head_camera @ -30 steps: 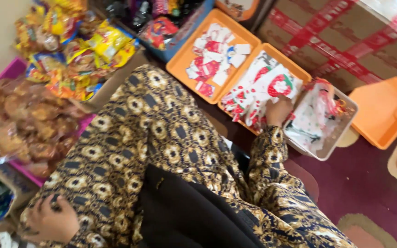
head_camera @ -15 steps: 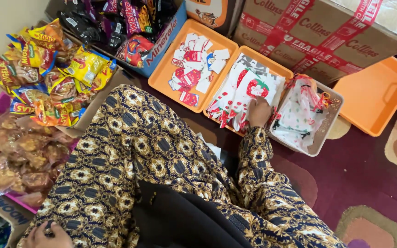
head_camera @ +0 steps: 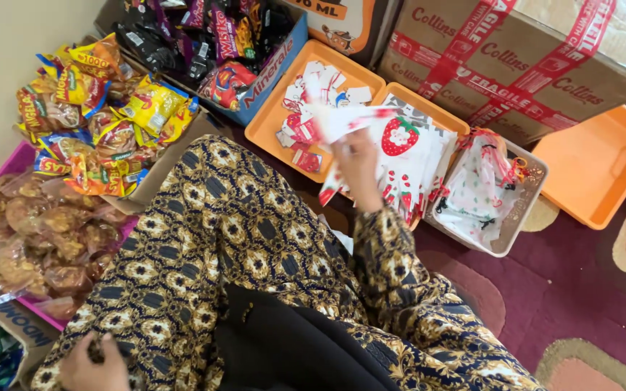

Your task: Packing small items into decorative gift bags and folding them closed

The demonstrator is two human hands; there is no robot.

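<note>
Right hand (head_camera: 359, 163), fingers clenched on a small white plastic bag with red strawberry print (head_camera: 342, 119), lifted above the inner edges of two orange rectangular plastic trays (head_camera: 266, 123). Left hand (head_camera: 96, 366), at the lower left over the patterned garment (head_camera: 204, 239), fingers curled; whether it holds anything cannot be told.

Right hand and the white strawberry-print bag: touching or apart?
Touching. The head view shows the right hand with its fingers closed on the white strawberry-print bag, lifted above the orange tray. No gap shows between them.
</note>
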